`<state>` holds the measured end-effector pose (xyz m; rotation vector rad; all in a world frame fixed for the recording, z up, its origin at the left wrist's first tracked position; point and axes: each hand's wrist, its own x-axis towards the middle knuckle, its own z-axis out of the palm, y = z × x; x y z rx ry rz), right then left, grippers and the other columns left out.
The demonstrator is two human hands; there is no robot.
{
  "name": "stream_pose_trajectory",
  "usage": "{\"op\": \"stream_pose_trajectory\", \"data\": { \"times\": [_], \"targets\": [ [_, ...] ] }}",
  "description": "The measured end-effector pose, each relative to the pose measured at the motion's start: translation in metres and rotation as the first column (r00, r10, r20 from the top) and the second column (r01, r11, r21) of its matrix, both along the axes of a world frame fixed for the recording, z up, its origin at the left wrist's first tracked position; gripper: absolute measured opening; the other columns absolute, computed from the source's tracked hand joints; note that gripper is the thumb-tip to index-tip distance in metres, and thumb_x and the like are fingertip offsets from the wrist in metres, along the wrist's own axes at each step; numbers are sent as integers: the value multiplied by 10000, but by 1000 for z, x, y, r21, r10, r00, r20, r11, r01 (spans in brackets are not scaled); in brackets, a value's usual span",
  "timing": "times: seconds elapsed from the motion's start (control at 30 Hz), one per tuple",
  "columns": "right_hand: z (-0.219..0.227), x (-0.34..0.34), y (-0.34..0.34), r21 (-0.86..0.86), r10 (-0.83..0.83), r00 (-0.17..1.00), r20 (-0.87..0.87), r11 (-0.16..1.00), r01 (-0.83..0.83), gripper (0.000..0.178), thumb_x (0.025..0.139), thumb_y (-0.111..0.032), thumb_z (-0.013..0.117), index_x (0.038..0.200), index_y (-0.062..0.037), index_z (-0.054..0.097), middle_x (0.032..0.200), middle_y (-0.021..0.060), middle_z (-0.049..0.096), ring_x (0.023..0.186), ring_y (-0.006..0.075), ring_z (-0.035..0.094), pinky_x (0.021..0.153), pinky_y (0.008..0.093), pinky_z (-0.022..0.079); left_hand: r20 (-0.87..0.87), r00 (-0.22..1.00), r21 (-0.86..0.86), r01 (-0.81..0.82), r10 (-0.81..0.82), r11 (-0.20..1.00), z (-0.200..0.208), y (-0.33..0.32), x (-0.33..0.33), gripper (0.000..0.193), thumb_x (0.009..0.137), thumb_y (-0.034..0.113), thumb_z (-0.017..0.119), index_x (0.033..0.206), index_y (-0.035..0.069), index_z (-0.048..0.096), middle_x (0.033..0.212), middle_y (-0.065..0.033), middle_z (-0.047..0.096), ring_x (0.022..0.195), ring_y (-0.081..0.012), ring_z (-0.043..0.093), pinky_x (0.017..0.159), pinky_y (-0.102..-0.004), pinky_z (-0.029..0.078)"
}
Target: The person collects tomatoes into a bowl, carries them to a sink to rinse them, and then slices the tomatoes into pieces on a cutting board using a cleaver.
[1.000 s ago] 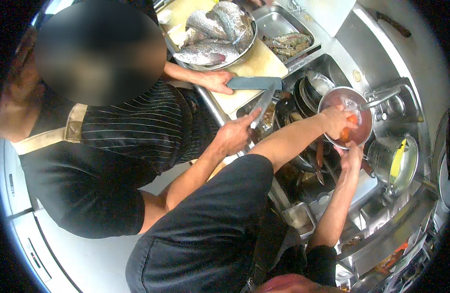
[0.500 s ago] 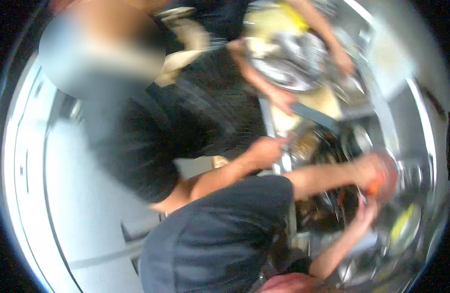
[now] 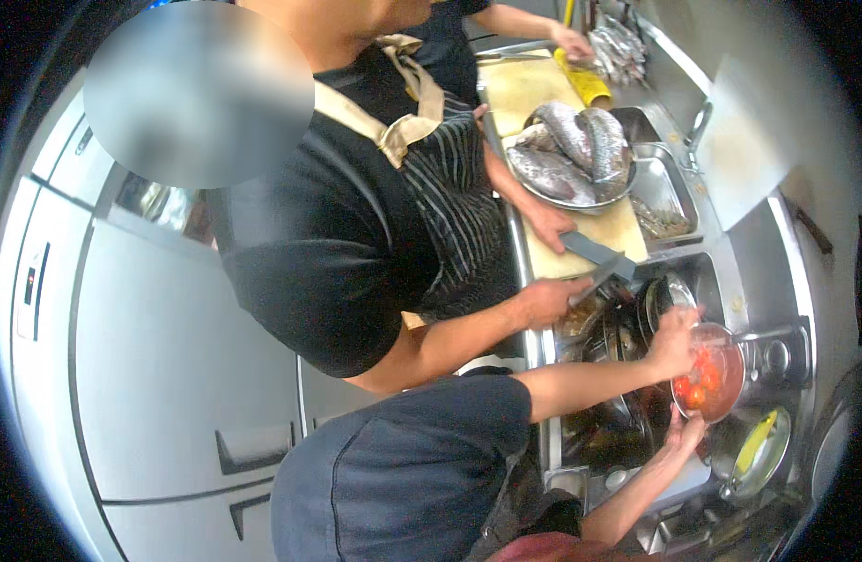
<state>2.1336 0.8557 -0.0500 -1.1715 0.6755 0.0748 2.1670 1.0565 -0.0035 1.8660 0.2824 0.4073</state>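
A round bowl with red and orange tomatoes inside is held over the right part of the sink. My left hand grips its upper-left rim, fingers closed over the edge. Below it, my right hand holds the bowl's lower edge with its palm upward. The bowl looks tilted toward me. Close by are dark pans in the sink and a metal bowl with a long yellow-green vegetable.
A co-worker at my left holds a knife against a grey flat bar. Whole fish fill a plate on the cutting board. Another person's hand is near a yellow cloth. Metal trays line the counter.
The view has steadied from a blur. My hands with the bowl have moved slightly down and left in the picture. The co-worker's knife hand has shifted toward the grey bar.
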Motion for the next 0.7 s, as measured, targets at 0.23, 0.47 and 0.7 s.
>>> {"op": "stream_pose_trajectory", "data": {
  "times": [0.23, 0.47, 0.7],
  "targets": [
    [3, 0, -18, 109, 293, 938, -183, 955, -277, 690, 829, -152, 710, 1488, -103, 512, 1270, 150, 659, 1011, 308, 718, 825, 410, 644, -262, 813, -828, 87, -520, 554, -12, 25, -34, 907, 999, 403, 707, 1691, 299, 130, 1559, -194, 526, 1186, -466, 702, 736, -640, 668],
    [-9, 109, -18, -552, 418, 894, 164, 790, -268, 316, 985, -95, 695, 1275, 27, 727, 1239, 105, 741, 1131, 181, 658, 1019, 313, 503, -372, 880, -754, -101, -296, 649, 4, 43, -71, 783, 988, 254, 719, 1615, 285, 250, 1455, -159, 590, 1023, -387, 763, 579, -516, 689],
    [-113, 208, -47, 51, 488, 872, 31, 871, -489, 684, 1052, -407, 620, 1617, -67, 438, 1608, 169, 505, 1443, 310, 515, 1167, 500, 467, -368, 892, -804, -163, -264, 571, 3, 75, -107, 1209, 852, 597, 850, 1692, 265, 45, 1598, -195, 467, 1175, -449, 704, 609, -562, 689]
  ]
}}
